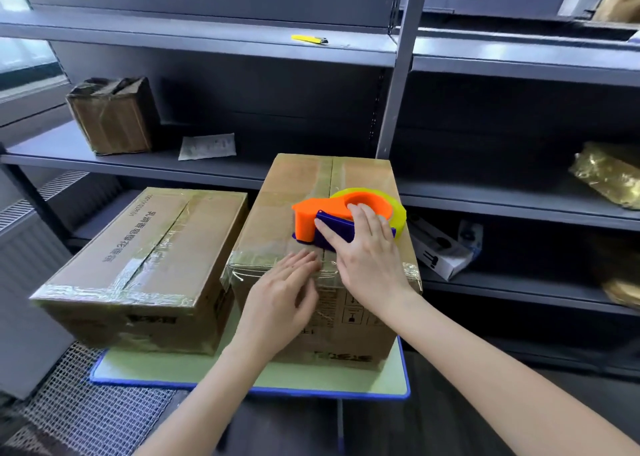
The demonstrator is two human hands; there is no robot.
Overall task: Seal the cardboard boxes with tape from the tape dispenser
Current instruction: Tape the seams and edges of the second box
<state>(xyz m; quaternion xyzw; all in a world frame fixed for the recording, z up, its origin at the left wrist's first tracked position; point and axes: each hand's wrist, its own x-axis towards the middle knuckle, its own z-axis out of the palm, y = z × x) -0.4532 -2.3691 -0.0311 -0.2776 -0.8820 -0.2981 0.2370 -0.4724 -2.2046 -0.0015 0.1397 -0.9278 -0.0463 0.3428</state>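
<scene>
Fingers (302, 260) of my left hand (280, 296) lay straight and close together, pressed flat on the near top edge of the taller cardboard box (287, 192), over the shiny tape (242, 259) that ran along that edge. To the left of that hand sat the lower cardboard box (149, 244), flaps down and taped along its seam and near edge. Both boxes stood side by side on a pale green mat (277, 376) with a blue border.

Right of my left hand, my right hand (370, 261) gripped the tape dispenser (332, 213), which rested on top of the taller box near its front right. My thumb lay against the purple side, and the fingers (367, 213) curled over the top, one hooked into the orange ring. The yellowish roll (398, 209) showed behind my knuckles. Whether a fresh strip ran from the dispenser to the box edge I could not tell, as the glare hid it.

On the grey shelves (207, 168) behind, from the left, stood a small taped carton (110, 116), then a flat white packet (207, 146). One shelf up lay a yellow cutter (309, 39). Lower on the right lay a white printed box (440, 247), and at the far right a gold-wrapped parcel (609, 175)
</scene>
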